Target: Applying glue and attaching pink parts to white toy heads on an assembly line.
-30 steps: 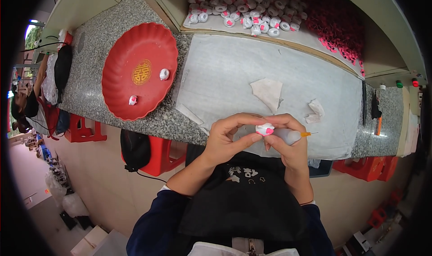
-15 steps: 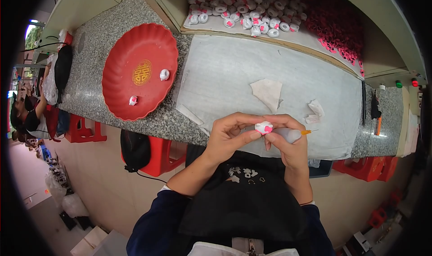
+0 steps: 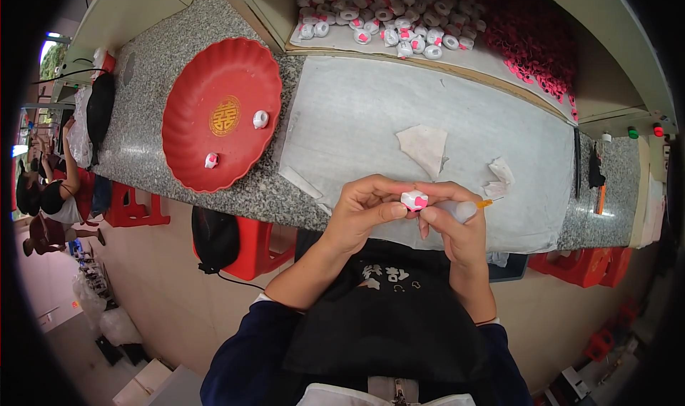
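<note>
Counter carries our white sheet, with a red tray near it, at left. Over the sheet, our right hand clasps a translucent bottle, and our left hand pinches the white-and-pink piece by thumb and finger; the right touches it also. Since one second ago, the piece has turned, its pink patch facing us more.

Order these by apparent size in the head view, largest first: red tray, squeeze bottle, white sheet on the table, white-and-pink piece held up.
1. White sheet
2. Red tray
3. Squeeze bottle, partly covered, but showing more than the last
4. White-and-pink piece, its edges partly covered
</note>
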Demonstrator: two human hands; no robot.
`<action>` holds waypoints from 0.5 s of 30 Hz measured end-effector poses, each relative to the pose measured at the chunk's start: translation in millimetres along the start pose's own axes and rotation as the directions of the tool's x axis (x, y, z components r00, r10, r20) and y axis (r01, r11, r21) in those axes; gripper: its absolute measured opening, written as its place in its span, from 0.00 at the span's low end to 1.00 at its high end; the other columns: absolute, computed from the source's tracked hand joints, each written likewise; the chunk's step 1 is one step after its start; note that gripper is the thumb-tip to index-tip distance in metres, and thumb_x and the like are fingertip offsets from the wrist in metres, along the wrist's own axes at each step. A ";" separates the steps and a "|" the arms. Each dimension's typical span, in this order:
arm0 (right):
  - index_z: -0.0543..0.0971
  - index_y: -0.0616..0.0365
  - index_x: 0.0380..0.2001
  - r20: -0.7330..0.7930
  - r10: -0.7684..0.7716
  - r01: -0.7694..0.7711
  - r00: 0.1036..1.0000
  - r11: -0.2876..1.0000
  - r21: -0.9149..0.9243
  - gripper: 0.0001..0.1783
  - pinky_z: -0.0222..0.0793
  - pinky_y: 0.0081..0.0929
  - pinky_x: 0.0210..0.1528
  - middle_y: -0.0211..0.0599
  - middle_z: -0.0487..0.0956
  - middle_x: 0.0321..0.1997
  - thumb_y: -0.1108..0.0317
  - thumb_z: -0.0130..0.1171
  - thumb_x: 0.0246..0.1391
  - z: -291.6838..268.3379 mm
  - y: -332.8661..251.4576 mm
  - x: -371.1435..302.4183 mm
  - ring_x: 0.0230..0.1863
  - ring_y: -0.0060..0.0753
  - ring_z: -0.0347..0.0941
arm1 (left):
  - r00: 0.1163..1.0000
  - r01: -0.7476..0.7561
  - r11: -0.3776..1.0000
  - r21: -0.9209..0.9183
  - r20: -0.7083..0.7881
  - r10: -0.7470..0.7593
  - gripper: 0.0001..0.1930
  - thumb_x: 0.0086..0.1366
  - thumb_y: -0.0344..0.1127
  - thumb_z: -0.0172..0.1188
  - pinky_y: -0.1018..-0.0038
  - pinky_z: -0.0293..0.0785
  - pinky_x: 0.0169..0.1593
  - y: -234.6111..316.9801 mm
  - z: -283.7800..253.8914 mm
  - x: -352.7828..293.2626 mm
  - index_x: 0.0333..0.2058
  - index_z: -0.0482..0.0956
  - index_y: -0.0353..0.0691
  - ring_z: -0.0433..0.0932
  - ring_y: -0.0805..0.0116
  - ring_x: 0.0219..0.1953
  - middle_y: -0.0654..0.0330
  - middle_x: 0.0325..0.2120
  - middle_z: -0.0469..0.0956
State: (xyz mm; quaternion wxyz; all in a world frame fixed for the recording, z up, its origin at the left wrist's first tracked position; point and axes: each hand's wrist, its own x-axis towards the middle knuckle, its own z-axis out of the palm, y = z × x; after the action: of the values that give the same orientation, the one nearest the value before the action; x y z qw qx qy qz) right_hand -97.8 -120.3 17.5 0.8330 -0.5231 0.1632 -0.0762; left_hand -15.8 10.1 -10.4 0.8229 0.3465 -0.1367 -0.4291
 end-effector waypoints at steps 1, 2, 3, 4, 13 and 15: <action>0.71 0.68 0.34 -0.002 0.001 -0.001 1.000 1.000 0.005 0.14 0.60 0.16 0.16 0.40 0.72 0.24 0.78 0.52 0.38 -0.3 0.3 0.0 0.21 0.25 0.68 | 1.000 0.002 1.000 -0.001 0.003 -0.002 0.10 0.50 0.23 0.53 0.75 0.68 0.41 -0.3 0.0 0.1 0.34 0.71 0.33 0.72 0.70 0.36 0.54 0.33 0.73; 0.71 0.68 0.34 -0.004 0.002 -0.002 1.000 1.000 0.010 0.14 0.60 0.16 0.15 0.40 0.72 0.24 0.78 0.52 0.38 -0.6 0.3 -0.1 0.21 0.25 0.68 | 1.000 0.002 1.000 -0.002 0.002 -0.002 0.10 0.50 0.23 0.53 0.75 0.68 0.41 -0.6 0.1 0.2 0.34 0.71 0.33 0.72 0.70 0.36 0.54 0.33 0.73; 0.71 0.68 0.34 -0.004 0.002 -0.002 1.000 1.000 0.011 0.14 0.60 0.16 0.15 0.40 0.72 0.24 0.78 0.52 0.38 -0.4 0.4 -0.1 0.21 0.25 0.68 | 1.000 0.007 1.000 -0.006 -0.001 -0.007 0.10 0.50 0.23 0.53 0.75 0.68 0.41 -0.7 0.1 0.2 0.34 0.71 0.33 0.72 0.70 0.36 0.55 0.33 0.73; 0.71 0.68 0.34 -0.008 0.004 -0.004 1.000 1.000 0.018 0.14 0.60 0.16 0.15 0.40 0.72 0.23 0.78 0.52 0.37 -0.3 0.5 0.0 0.21 0.25 0.68 | 1.000 0.012 1.000 -0.011 -0.005 -0.012 0.10 0.50 0.23 0.53 0.75 0.68 0.41 -0.9 0.0 0.2 0.34 0.71 0.33 0.72 0.70 0.35 0.55 0.32 0.73; 0.72 0.65 0.34 -0.019 0.027 -0.026 0.999 0.998 0.052 0.13 0.60 0.13 0.18 0.36 0.73 0.23 0.79 0.53 0.39 -0.4 2.6 4.2 0.19 0.19 0.65 | 0.996 -0.087 0.994 0.062 0.017 0.086 0.11 0.51 0.22 0.53 0.75 0.67 0.42 1.8 4.6 4.9 0.35 0.69 0.33 0.69 0.70 0.39 0.55 0.34 0.71; 0.72 0.66 0.34 0.013 0.042 -0.043 0.999 0.998 0.052 0.14 0.61 0.13 0.18 0.36 0.73 0.23 0.79 0.53 0.38 3.5 3.7 5.3 0.19 0.19 0.65 | 0.991 -0.134 0.985 0.104 0.019 0.133 0.11 0.50 0.22 0.53 0.75 0.66 0.42 3.0 1.1 3.1 0.35 0.69 0.33 0.69 0.71 0.39 0.56 0.33 0.71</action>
State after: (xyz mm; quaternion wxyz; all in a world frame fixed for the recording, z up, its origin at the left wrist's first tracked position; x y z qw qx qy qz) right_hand -91.8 -117.3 14.5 0.8487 -0.4981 0.1674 -0.0596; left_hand -12.7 8.2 -7.8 0.8296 0.3768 -0.1871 -0.3672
